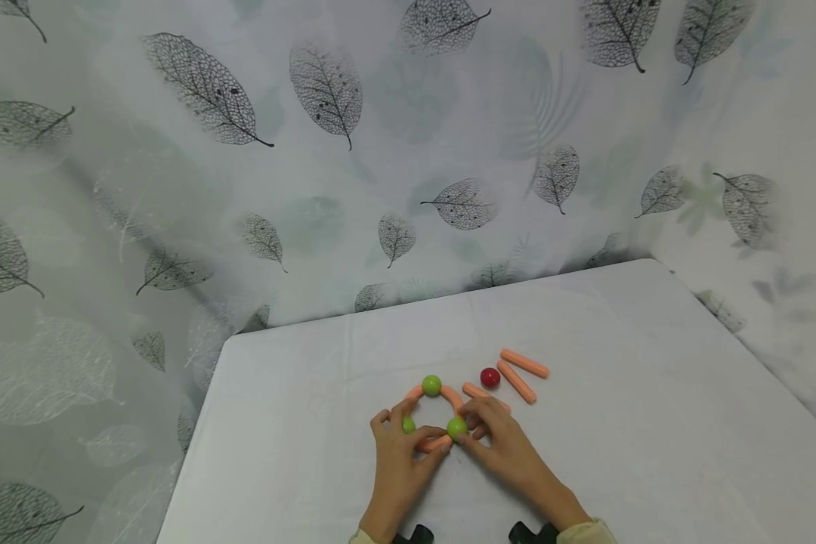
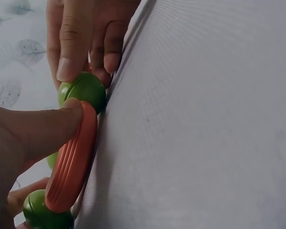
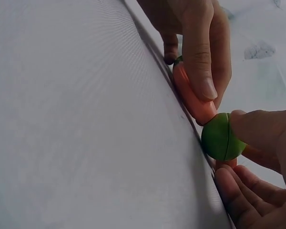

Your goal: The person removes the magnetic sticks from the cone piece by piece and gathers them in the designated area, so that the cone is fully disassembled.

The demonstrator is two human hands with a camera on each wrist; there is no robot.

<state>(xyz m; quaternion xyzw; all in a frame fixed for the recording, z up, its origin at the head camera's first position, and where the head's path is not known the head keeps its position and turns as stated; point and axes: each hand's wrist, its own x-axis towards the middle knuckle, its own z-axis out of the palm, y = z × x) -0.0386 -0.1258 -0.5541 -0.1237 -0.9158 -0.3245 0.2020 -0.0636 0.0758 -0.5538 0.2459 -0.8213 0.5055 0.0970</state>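
Note:
A ring of curved orange sticks and green balls lies on the white table. My left hand (image 1: 401, 457) pinches the ring's near orange stick (image 2: 72, 160), which has grooves along its side. My right hand (image 1: 513, 449) grips a green ball (image 3: 220, 138) with thumb and fingers, right at the end of that stick. Another green ball (image 1: 409, 425) shows between the left fingers, and a third green ball (image 1: 431, 385) tops the ring at the far side. Between them run a left orange stick (image 1: 415, 393) and a right one (image 1: 452, 397), both partly covered by fingers.
Beyond the right hand lie a red ball (image 1: 490, 378) and several straight orange sticks, including one far stick (image 1: 524, 363) and one beside it (image 1: 517, 381). Another stick (image 1: 476, 391) is partly under the right hand. A leaf-patterned curtain (image 1: 394, 151) stands behind the table (image 1: 299, 438).

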